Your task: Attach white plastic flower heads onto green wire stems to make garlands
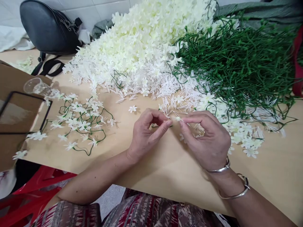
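Note:
My left hand is closed in a pinch above the table, thumb against fingertip. A bit of green stem shows by its fingers. My right hand, wearing two silver bangles on the wrist, pinches a small white artificial flower whose petals are partly hidden. The two sets of fingertips nearly meet at this flower. Just beyond them lie thin white stamens, and one loose white blossom rests left of them. To the left, several green stems with white flowers on their tips form a tangled group.
A large heap of white petals fills the back, with a pile of green plastic stems at right. A black bag, a clear plastic cup and a cardboard box are at left. A red stool stands below the table edge.

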`<state>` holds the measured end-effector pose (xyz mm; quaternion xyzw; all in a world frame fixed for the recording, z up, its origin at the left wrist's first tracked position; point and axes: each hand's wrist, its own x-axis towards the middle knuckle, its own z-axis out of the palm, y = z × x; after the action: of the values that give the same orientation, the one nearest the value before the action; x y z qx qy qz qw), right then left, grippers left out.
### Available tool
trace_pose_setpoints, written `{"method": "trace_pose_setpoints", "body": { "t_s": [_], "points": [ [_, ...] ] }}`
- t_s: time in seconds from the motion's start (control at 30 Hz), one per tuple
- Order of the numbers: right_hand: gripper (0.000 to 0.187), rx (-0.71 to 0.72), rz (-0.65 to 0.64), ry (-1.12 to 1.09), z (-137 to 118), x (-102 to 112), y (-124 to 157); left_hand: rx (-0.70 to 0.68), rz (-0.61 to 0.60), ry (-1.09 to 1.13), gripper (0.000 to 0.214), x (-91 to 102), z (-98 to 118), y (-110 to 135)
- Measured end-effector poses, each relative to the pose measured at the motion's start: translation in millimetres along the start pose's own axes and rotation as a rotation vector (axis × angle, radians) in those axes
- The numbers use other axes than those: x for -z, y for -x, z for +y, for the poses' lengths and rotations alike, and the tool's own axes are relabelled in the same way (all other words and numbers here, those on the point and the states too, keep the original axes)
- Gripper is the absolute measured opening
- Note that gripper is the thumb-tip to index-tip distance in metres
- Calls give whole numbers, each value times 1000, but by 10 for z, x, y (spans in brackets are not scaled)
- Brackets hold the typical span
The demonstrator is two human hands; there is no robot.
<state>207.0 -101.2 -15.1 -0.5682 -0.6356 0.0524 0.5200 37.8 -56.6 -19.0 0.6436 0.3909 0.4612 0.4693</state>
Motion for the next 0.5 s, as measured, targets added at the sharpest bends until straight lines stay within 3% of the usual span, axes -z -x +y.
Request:
{"method": "trace_pose_setpoints", "body": {
  "t_s": [0.13, 0.27, 0.5],
  "points": [
    [12, 202, 18, 181, 38, -15, 40, 143, -116, 170, 19, -30, 14, 25],
    [23, 282, -7, 166, 54, -9, 57, 257, -116, 314, 23, -43, 13, 26],
    [35, 325, -93, 177, 56, 19, 97, 323, -101, 294, 30, -43, 10, 2]
  ]
}}
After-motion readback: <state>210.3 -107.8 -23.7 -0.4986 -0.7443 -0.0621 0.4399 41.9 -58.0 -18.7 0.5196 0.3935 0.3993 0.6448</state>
